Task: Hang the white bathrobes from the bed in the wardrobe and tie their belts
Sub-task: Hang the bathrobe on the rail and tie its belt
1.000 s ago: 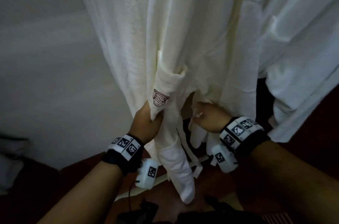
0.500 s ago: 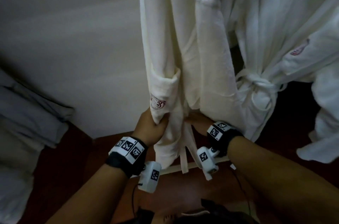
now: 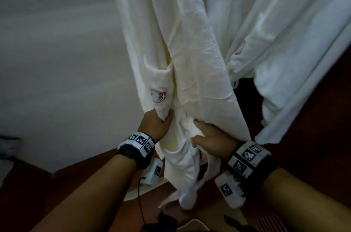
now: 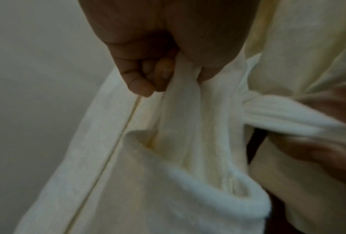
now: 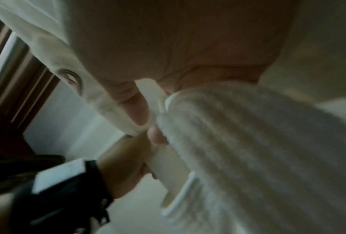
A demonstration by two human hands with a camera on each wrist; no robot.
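A white bathrobe [image 3: 197, 45] hangs in front of me, with a red crest on its pocket [image 3: 158, 95]. My left hand [image 3: 154, 125] grips the robe's front fabric just under that pocket; the left wrist view shows its fingers [image 4: 148, 79] curled round a fold. My right hand [image 3: 210, 140] pinches the ribbed white belt [image 5: 238, 142] at the robe's front edge, and the belt's loose ends [image 3: 191, 184] dangle below both hands. A second white bathrobe [image 3: 284, 32] hangs to the right.
A pale wall [image 3: 57, 60] stands left of the robes. Dark wooden flooring [image 3: 28, 203] lies below, with a white skirting strip [image 3: 133, 192] near the robe's hem. Dark wardrobe interior [image 3: 247, 102] shows between the two robes.
The view swung right then back, and the robes now hang closer. My right hand has slid lower and outward along the belt. The left hand keeps its grip under the pocket.
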